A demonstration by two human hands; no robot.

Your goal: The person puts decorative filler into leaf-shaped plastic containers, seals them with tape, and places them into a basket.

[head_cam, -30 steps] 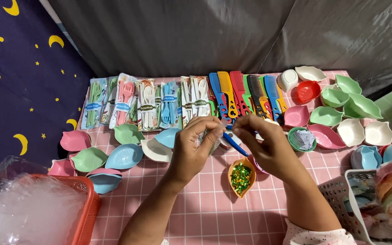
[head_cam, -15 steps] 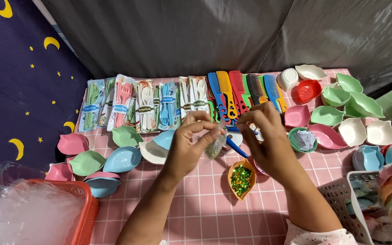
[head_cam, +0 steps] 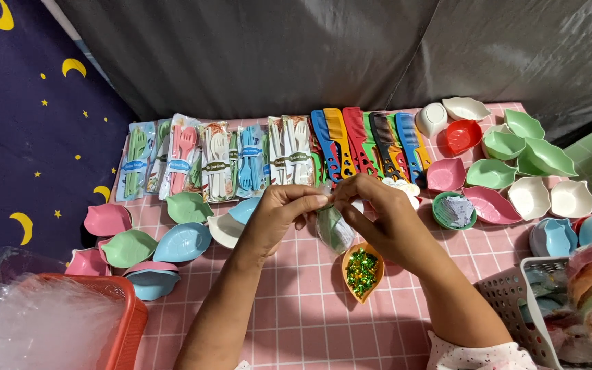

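Small clear bag (head_cam: 335, 229), held above the surface (head_cam: 296, 308) between both hands, just over an orange leaf-shaped dish (head_cam: 362, 273) filled with green and gold sequins. The bag looks thin, limp and very light; its film is probably slippery and creases easily, so a hold at the top edge, where both layers can be pinched together, seems the surest. The body hangs loose and gives no firm purchase.

Left hand (head_cam: 279, 218): thumb and forefinger pinch the bag's upper edge. Right hand (head_cam: 386, 223): fingertips pressed together on the same edge, just beside the left fingertips, the two nearly touching. What the bag holds cannot be told through the film.

Surroundings: behind the hands, a row of packed cutlery sets (head_cam: 220, 161) and a row of coloured combs (head_cam: 364, 144). Leaf-shaped dishes (head_cam: 173, 243) in pink, green and blue lie to the left; more dishes (head_cam: 515, 157) to the right, one green bowl (head_cam: 453, 211) holding folded bags. A red basket (head_cam: 128, 322) of clear film stands at lower left, a white basket (head_cam: 515, 301) at lower right.
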